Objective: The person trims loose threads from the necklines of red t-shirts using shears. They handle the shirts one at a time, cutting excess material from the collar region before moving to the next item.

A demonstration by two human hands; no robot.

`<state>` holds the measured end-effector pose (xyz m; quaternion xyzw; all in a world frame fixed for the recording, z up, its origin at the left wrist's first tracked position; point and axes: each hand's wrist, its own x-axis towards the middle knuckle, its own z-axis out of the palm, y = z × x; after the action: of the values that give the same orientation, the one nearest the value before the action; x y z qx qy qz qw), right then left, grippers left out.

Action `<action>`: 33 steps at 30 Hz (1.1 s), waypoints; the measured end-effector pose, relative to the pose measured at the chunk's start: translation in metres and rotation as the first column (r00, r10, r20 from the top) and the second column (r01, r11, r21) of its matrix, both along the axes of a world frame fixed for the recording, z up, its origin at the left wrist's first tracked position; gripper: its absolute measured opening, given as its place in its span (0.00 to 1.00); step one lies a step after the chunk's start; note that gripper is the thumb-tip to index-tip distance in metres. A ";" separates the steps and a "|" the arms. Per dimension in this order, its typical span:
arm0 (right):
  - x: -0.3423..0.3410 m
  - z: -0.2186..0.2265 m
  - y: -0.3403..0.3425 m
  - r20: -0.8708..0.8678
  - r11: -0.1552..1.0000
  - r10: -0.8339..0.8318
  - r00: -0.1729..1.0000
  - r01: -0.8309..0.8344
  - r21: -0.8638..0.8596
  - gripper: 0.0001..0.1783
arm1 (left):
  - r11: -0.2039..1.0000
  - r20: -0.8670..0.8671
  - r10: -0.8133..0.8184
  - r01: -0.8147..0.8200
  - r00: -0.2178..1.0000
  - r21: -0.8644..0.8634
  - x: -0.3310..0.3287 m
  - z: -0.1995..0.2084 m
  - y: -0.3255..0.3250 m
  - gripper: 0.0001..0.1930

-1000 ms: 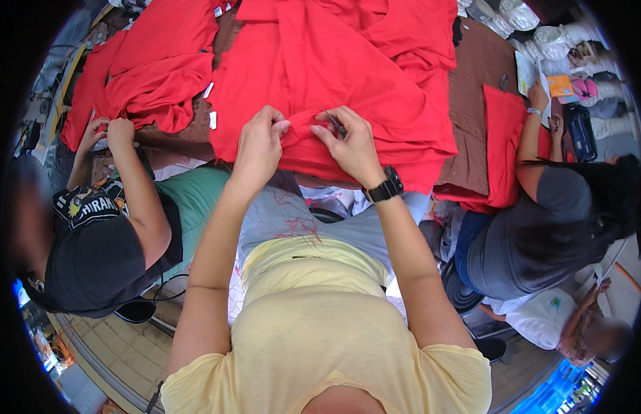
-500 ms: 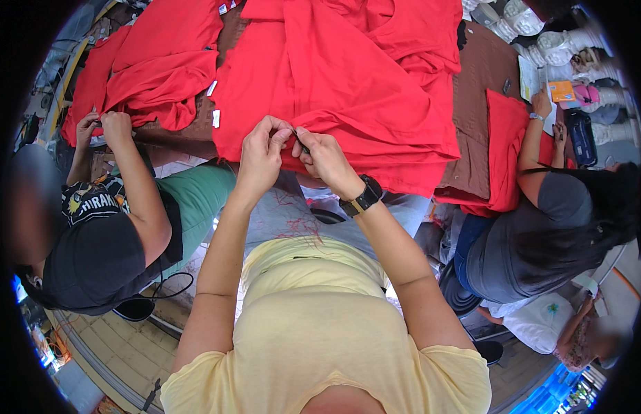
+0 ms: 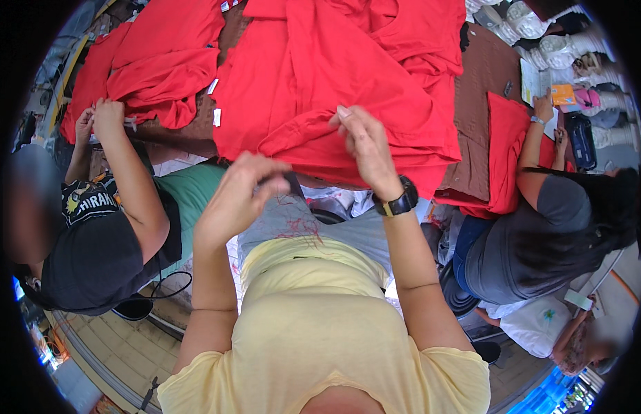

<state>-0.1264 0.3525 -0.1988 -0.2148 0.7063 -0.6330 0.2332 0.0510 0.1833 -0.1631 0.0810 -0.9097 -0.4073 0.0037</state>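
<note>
A large red garment [image 3: 348, 76] lies spread and folded on the brown-covered table in front of me, its near edge hanging over the side. My left hand [image 3: 244, 196] is off the cloth, over my lap at the table's edge, smeared by motion, its thumb and fingers apart with nothing visible between them. Above the garment's near part is my right hand [image 3: 367, 148], with a dark watch [image 3: 397, 200] on the wrist. Its fingers are partly curled, and whatever lies inside them is hidden. Loose red threads [image 3: 299, 228] lie scattered on my grey trousers.
To my left, a person [image 3: 106, 234] handles another red garment [image 3: 162, 69]. On the right, a second person [image 3: 548, 234] reaches over papers beside an orange packet [image 3: 562, 94] and a dark pouch [image 3: 581, 141]. White thread cones [image 3: 568, 48] stand at the far right.
My hands were together at the garment's near edge, a small dark thing in the right. They have parted: the left moved down and nearer me, the right up and rightward.
</note>
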 end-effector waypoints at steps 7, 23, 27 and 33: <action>-0.051 -0.010 0.004 -0.556 0.926 0.184 0.811 0.047 0.374 0.09 | 0.893 -0.163 0.435 -0.447 0.886 -0.044 -0.044 -0.042 -0.012 0.13; -0.082 0.029 -0.034 -0.776 0.987 -0.156 0.612 0.131 -0.094 0.09 | 0.605 -0.220 0.384 -0.064 0.897 0.794 -0.054 -0.039 -0.021 0.35; -0.001 0.028 -0.022 -0.496 0.979 0.205 0.844 -0.188 0.085 0.10 | 0.483 -0.195 0.430 -0.042 0.881 0.875 -0.041 -0.047 -0.014 0.40; 0.056 -0.029 -0.036 -0.543 0.995 0.098 0.834 -0.096 0.032 0.12 | 0.264 -0.207 0.461 0.090 0.863 0.960 -0.035 -0.056 -0.001 0.37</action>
<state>-0.0700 0.3163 -0.2281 -0.4207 0.7326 -0.5323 0.0553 0.0161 0.1819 -0.2194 0.0805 -0.4388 -0.8687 0.2152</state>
